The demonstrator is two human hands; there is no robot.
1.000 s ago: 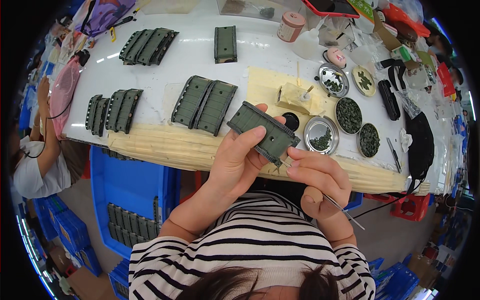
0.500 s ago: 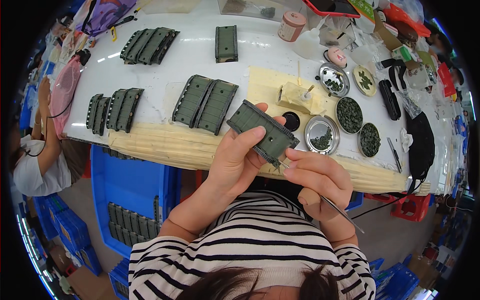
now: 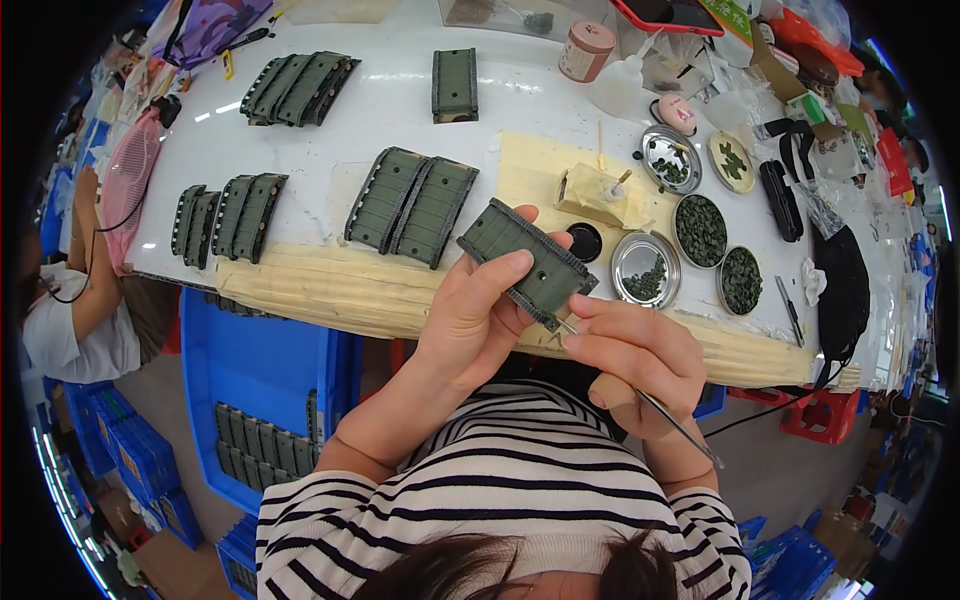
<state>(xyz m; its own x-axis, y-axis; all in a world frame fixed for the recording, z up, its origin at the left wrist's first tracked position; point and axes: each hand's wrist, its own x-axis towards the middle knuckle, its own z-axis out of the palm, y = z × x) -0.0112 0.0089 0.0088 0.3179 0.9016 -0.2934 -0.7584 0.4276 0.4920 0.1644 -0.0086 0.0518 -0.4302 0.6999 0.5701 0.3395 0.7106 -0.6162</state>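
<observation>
Shifted slightly, right hand [image 3: 648, 360] pinches metal tool [image 3: 684, 430]; left hand [image 3: 468, 315] grips green panel [image 3: 503, 240]; printed packet [image 3: 735, 18] beyond

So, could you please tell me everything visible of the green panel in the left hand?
The panel is an oblong, green, plastic-looking piece with dark, ridged long edges and a small dark spot. The left hand holds it aslant over the near edge of the table. The right hand holds a tool, its tip at the panel's near corner; contact is unclear.

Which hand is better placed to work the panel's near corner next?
Probably the right hand: it holds a metal tool, tip near that corner, while the left hand grips the panel.
</observation>
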